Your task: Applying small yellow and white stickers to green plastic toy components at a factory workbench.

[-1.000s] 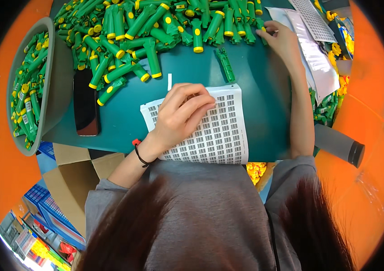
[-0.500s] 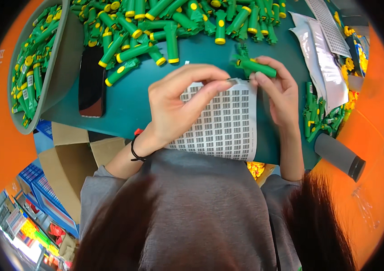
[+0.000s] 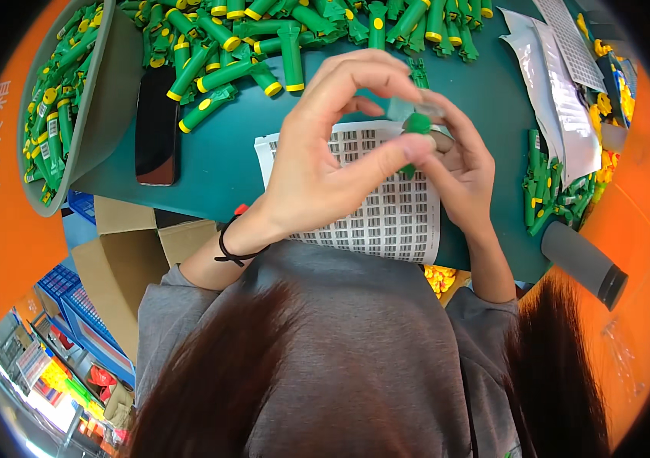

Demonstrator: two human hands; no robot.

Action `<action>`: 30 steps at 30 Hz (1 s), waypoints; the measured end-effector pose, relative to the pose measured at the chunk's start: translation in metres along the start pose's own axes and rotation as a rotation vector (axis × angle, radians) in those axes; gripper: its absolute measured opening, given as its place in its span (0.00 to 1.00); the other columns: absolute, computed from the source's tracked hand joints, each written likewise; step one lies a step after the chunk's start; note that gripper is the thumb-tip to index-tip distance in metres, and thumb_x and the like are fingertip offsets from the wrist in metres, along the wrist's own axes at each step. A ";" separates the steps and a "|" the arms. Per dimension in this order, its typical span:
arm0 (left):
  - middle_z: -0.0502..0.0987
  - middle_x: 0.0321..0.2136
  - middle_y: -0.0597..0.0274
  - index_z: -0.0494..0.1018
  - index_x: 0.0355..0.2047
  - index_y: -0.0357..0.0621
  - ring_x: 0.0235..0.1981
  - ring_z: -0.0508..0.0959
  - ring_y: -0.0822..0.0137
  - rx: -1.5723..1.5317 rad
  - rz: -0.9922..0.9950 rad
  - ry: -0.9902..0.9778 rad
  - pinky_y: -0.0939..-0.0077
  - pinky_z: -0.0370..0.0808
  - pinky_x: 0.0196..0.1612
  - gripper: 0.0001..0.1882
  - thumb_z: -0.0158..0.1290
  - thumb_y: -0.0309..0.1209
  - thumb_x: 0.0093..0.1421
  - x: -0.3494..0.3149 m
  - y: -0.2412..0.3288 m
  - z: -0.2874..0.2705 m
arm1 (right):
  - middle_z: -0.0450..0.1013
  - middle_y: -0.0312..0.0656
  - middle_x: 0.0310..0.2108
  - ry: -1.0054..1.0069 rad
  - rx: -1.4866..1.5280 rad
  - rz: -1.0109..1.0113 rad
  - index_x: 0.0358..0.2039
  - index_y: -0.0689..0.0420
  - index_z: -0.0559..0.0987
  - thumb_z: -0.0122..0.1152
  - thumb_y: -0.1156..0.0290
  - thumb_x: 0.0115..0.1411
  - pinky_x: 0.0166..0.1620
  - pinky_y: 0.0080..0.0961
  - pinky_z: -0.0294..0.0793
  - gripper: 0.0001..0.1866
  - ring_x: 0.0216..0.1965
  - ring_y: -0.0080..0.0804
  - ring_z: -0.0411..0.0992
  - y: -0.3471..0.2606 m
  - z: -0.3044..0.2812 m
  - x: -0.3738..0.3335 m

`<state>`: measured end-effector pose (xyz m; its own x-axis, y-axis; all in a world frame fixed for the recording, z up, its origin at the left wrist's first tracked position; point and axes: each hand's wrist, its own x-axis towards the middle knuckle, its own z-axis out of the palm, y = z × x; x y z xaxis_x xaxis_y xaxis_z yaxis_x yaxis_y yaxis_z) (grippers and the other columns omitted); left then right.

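A short green plastic tube (image 3: 418,124) is held end-on above the sheet, partly hidden by fingers and blurred. My right hand (image 3: 468,172) curls its fingers round it from the right. My left hand (image 3: 317,153) reaches over from the other side, thumb against the tube and forefinger arched above it. A pale, blurred scrap (image 3: 399,109) shows by the left fingertips; its kind is unclear. Beneath both hands lies a white sheet of small printed labels (image 3: 386,221), its near edge against my shirt. Another green piece (image 3: 418,72) lies just beyond the fingers.
Many green tubes with yellow ends (image 3: 291,57) are heaped at the back of the green table (image 3: 218,153). A grey bin (image 3: 92,114) of them stands left, beside a dark phone (image 3: 155,130). White plastic bags (image 3: 550,91), more green pieces (image 3: 543,187) and a grey cylinder (image 3: 581,256) are right.
My left hand has moved from the label sheet's upper edge up to the green tube. The tube has turned from lying sideways to end-on, with both hands now close together around it.
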<state>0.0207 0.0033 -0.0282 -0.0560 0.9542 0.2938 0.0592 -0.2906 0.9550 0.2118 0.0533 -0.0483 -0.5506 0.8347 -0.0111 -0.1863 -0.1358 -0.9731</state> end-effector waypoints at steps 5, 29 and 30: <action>0.78 0.48 0.53 0.59 0.61 0.41 0.49 0.78 0.65 -0.050 -0.069 0.007 0.69 0.73 0.55 0.40 0.67 0.19 0.50 0.003 -0.001 0.012 | 0.71 0.42 0.51 -0.074 -0.373 -0.308 0.61 0.63 0.68 0.65 0.86 0.58 0.51 0.24 0.78 0.31 0.51 0.27 0.74 0.005 -0.005 -0.003; 0.78 0.46 0.57 0.79 0.36 0.37 0.50 0.76 0.68 0.164 -0.008 -0.038 0.72 0.73 0.52 0.04 0.60 0.24 0.61 0.011 0.006 -0.004 | 0.74 0.54 0.49 0.031 0.110 -0.187 0.52 0.71 0.73 0.63 0.89 0.57 0.49 0.31 0.82 0.21 0.47 0.37 0.78 0.009 -0.020 -0.006; 0.78 0.46 0.57 0.79 0.36 0.37 0.50 0.76 0.68 0.164 -0.012 -0.034 0.72 0.73 0.52 0.04 0.60 0.24 0.61 0.013 0.009 -0.003 | 0.74 0.54 0.49 0.028 0.111 -0.183 0.52 0.71 0.73 0.63 0.89 0.57 0.49 0.31 0.82 0.21 0.47 0.37 0.78 0.010 -0.018 -0.007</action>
<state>0.0181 0.0125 -0.0156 -0.0239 0.9602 0.2785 0.2207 -0.2666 0.9382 0.2284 0.0562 -0.0621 -0.4767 0.8652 0.1553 -0.3703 -0.0374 -0.9282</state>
